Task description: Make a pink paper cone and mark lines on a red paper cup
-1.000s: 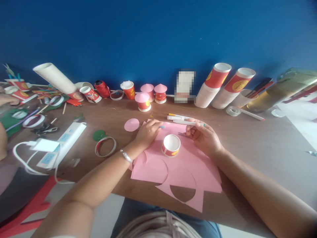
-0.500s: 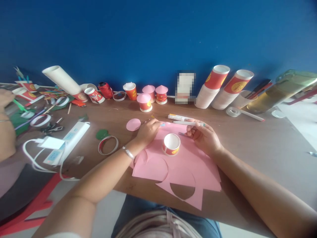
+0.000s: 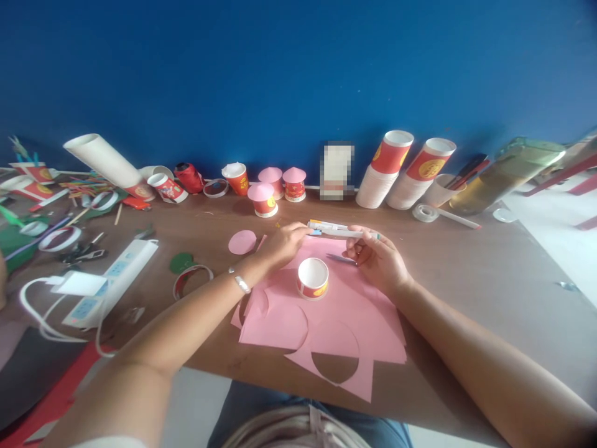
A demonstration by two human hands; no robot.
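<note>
My right hand (image 3: 379, 260) holds a white pen (image 3: 344, 233) level above the table, gripped near its right end. The fingertips of my left hand (image 3: 281, 242) pinch the pen's left end, where a bit of blue shows. A second white marker (image 3: 326, 224) lies just behind it. Between my hands a short cut-down red paper cup (image 3: 312, 278) stands open side up on pink paper sheets (image 3: 349, 317) with round cut-outs. A thin grey pointed thing (image 3: 340, 258) lies on the paper beside my right hand.
A pink paper disc (image 3: 242, 242), a green disc (image 3: 181, 262) and a cup rim ring (image 3: 192, 280) lie to the left. A white power strip (image 3: 112, 274) is further left. Cups with pink cone lids (image 3: 263, 199), cup stacks (image 3: 382, 169) and a tape roll (image 3: 422, 213) line the blue wall.
My left hand lifted off the pink paper and moved up to the left end of the pen. My right hand raised the pen slightly. The view shifted a little.
</note>
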